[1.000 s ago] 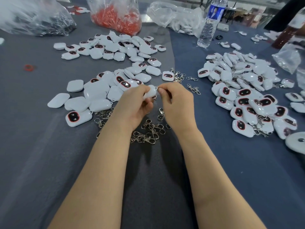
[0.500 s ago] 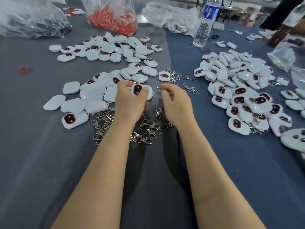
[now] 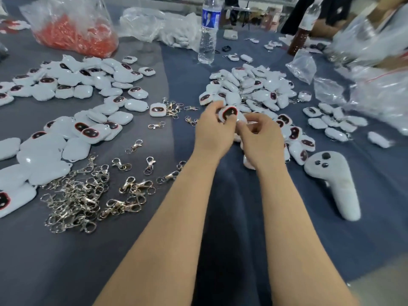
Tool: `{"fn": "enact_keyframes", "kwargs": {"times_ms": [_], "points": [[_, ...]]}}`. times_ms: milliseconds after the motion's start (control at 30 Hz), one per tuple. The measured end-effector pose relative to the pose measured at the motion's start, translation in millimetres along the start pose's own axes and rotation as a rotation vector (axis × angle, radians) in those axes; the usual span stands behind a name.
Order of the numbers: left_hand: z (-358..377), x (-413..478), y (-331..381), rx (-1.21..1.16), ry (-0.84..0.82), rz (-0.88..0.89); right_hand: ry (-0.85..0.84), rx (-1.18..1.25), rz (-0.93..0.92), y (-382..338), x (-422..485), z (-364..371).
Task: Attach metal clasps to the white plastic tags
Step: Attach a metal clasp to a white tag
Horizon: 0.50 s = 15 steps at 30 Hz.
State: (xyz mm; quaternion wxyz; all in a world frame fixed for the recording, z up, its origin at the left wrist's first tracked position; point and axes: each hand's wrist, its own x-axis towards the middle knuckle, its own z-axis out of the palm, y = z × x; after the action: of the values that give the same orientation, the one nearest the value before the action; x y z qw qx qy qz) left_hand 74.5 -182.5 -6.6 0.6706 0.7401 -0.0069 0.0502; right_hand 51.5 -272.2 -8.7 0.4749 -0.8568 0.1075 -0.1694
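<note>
At the far left of the grey counter [image 3: 66, 261] lie loose white tags [image 3: 55, 138], some showing a dark, red-rimmed face. Just in front of them is a tangled heap of metal clasps [image 3: 77, 199], with single clasps scattered to its right. Behind, a clear bag of red parts [image 3: 72, 34] stands at the back edge.

Right of centre, the left hand [image 3: 212, 131] is raised above the counter. Its grip is curled around the held tag [image 3: 229, 112], fingers behind the top edge and thumb below the dark face, which is turned toward the camera. The right hand [image 3: 262, 138] meets it from the right, thumb and forefinger pinched together at the held tag's right edge. Whether a clasp sits in that pinch cannot be told.

Under and beyond both hands spreads a second pile of tags [image 3: 254, 89], several with clasps fitted. A water bottle [image 3: 208, 32] stands behind it. Further right a white controller [image 3: 331, 180] lies flat, and crumpled clear bags [image 3: 375, 85] fill the far corner.
</note>
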Motion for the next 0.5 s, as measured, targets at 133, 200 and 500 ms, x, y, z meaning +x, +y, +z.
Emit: {"fn": "enact_keyframes", "kwargs": {"times_ms": [133,200,500], "points": [[54.8,3.3,-13.8,0.074,-0.062,-0.094,0.133,-0.167,0.138,28.5,9.3,-21.5],[69.0,3.6,-21.0,0.133,-0.032,-0.050,0.142,-0.216,0.166,40.2,13.1,-24.1],[91.8,20.0,-23.9,-0.116,0.012,-0.092,0.289,-0.031,0.165,53.5,35.4,-10.2]]}}
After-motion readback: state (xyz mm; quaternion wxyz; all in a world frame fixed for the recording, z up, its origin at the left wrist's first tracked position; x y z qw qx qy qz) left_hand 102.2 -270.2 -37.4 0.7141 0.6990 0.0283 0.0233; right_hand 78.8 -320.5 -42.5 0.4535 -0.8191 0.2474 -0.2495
